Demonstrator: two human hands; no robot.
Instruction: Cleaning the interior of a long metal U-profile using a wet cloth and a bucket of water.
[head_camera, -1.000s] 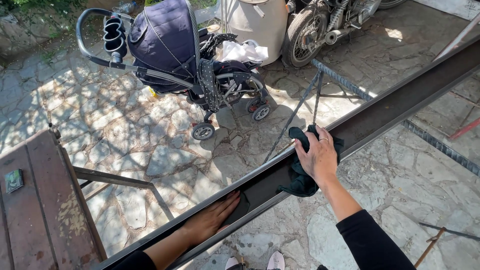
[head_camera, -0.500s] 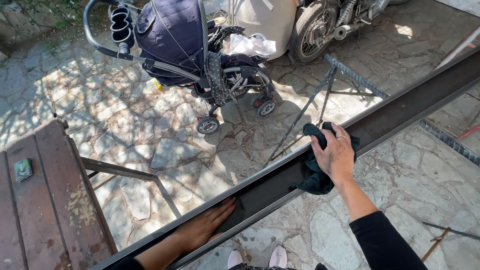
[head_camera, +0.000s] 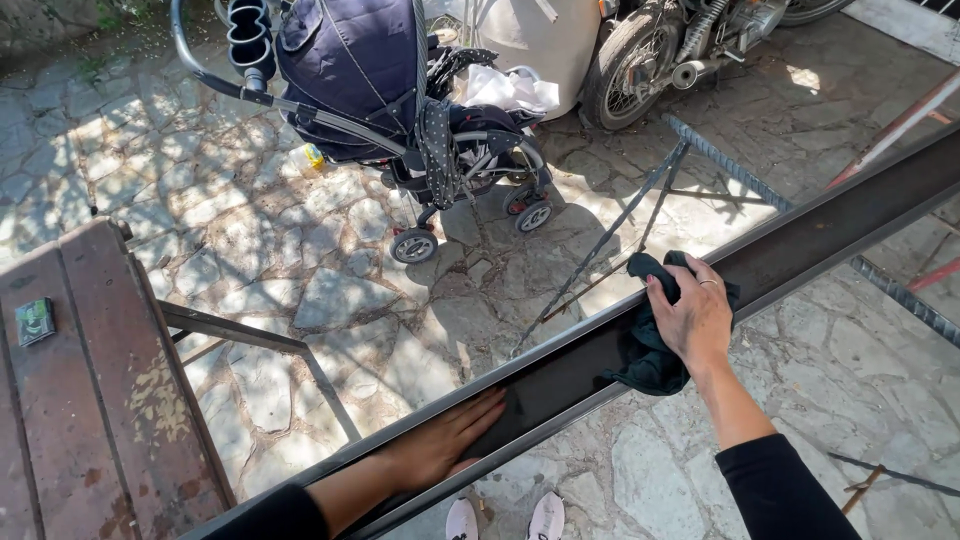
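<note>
Right hand (head_camera: 697, 318) presses dark cloth (head_camera: 650, 350) onto long dark metal beam (head_camera: 830, 235), fingers spread over cloth, holding it against beam's top face near middle of length. Cloth hangs over beam's near edge. Left hand (head_camera: 440, 445) lies flat, palm down, released, on beam toward lower-left end, grasping nothing. Behind beam on stone paving (head_camera: 250, 250): navy stroller (head_camera: 390, 100), motorcycle wheel (head_camera: 625, 55). Rusty brown bench (head_camera: 90, 400) at left. White shoes (head_camera: 505, 520) below beam.

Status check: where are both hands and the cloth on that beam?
Left hand flat on the dark metal beam. Right hand pressing dark cloth onto it. Beam ahead bare.
</note>
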